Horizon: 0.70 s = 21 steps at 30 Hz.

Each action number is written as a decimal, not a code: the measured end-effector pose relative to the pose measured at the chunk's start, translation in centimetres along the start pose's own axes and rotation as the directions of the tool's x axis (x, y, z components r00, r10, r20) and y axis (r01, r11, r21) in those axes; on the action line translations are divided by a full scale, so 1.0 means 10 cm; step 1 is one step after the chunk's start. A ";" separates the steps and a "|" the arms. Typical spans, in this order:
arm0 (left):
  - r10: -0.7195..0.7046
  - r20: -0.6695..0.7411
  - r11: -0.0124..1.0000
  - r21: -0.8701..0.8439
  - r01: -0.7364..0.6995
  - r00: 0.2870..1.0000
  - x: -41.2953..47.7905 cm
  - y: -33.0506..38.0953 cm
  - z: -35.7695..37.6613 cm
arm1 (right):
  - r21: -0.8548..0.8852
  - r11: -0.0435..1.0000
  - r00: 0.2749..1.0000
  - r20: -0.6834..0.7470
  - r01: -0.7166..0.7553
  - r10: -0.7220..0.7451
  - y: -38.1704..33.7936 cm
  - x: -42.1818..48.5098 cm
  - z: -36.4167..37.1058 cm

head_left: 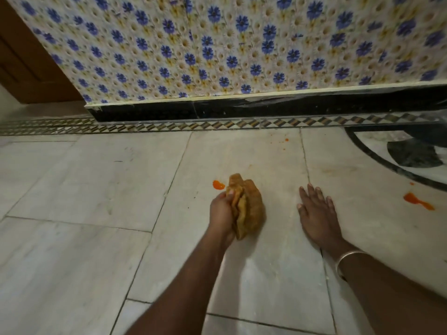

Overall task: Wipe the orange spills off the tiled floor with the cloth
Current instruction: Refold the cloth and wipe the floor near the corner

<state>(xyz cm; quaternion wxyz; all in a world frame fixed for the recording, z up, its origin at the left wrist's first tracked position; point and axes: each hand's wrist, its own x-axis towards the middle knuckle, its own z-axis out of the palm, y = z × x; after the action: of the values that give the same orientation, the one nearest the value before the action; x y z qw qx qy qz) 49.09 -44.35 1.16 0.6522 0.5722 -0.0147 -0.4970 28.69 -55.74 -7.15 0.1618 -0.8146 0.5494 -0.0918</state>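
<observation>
The left hand (221, 210) grips a crumpled mustard-brown cloth (250, 204) that lies on the pale grey-white tiled floor (96, 180), its fingers curled into the folds. The right hand (316, 213) rests flat on the tiles to the cloth's right, fingers spread and apart from the cloth. A small orange blob (218, 185) lies just left of the cloth's far end, a longer orange smear (418, 201) well to its right, and tiny orange specks (286, 140) beyond it.
</observation>
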 end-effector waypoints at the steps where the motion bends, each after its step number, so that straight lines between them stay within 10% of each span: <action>1: -0.040 0.001 0.999 -0.022 0.040 0.999 0.10 0.13 0.01 | -0.006 1.000 1.000 -0.001 -0.006 0.006 -0.01 -0.01 0.00; 5: -0.069 0.044 0.997 0.021 0.068 0.997 0.41 0.51 -0.10 | -0.018 1.000 1.000 0.002 -0.006 0.006 0.01 -0.01 0.03; 7: 0.115 -0.165 0.960 0.272 -0.067 0.980 0.58 0.59 -0.24 | -0.047 0.999 1.000 0.005 -0.001 0.001 0.01 -0.02 0.04; 9: 0.438 -0.370 0.768 0.628 -0.127 0.819 0.70 0.58 -0.46 | -0.075 0.997 1.000 0.005 -0.025 0.025 -0.03 -0.02 0.05; 14: 0.658 0.161 0.177 0.917 -0.359 0.736 0.69 0.36 -0.49 | -0.084 0.996 0.993 -0.117 0.019 -0.028 -0.59 -0.02 0.23; 17: 0.448 0.420 -0.205 0.908 -0.366 0.789 0.83 0.21 -0.36 | -0.063 0.984 0.982 -0.084 0.166 -0.171 -1.01 0.11 0.35; 21: 0.254 0.436 -0.386 0.864 -0.323 0.863 1.02 -0.06 -0.24 | -0.066 0.989 0.990 -0.041 0.129 -0.132 -1.11 0.18 0.50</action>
<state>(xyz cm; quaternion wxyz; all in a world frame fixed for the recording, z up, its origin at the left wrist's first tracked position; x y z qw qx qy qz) 55.23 -49.30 -5.74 0.0377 0.8177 -0.5645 -0.1059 40.58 -52.82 -7.78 0.1171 -0.8512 0.5010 -0.1033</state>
